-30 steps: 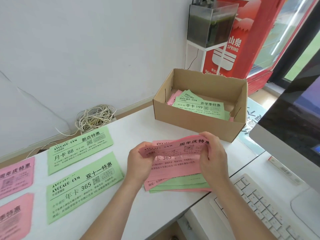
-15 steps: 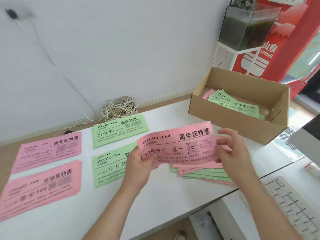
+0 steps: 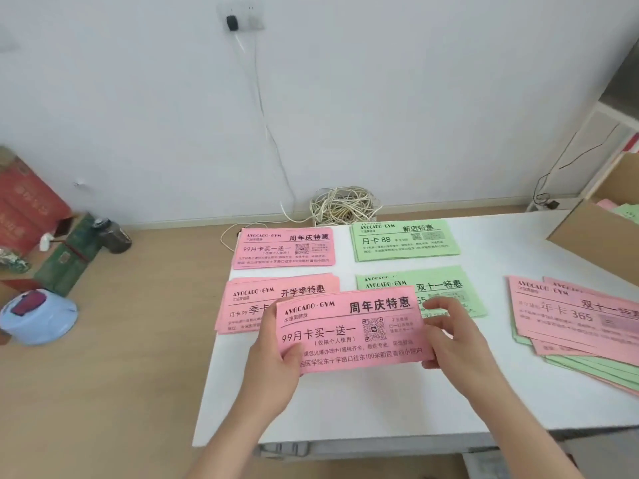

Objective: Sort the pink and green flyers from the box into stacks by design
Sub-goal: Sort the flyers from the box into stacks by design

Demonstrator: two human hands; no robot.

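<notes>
Above the front of the table (image 3: pixel 380 409), the left hand (image 3: pixel 276 368) is gripping the pink flyer (image 3: pixel 349 330) by its left edge, thumb on top. The right hand (image 3: pixel 456 340) is curling at the flyer's right edge, hands apart; can't tell if it's pinching. Matching pink stack (image 3: pixel 283 248) is lying far-left, unsorted pile (image 3: pixel 581 326) right, near the box (image 3: pixel 594 236).

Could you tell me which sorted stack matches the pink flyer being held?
The far-left pink stack: its headline matches the held flyer; the near pink stack's differs, the others are green.
</notes>
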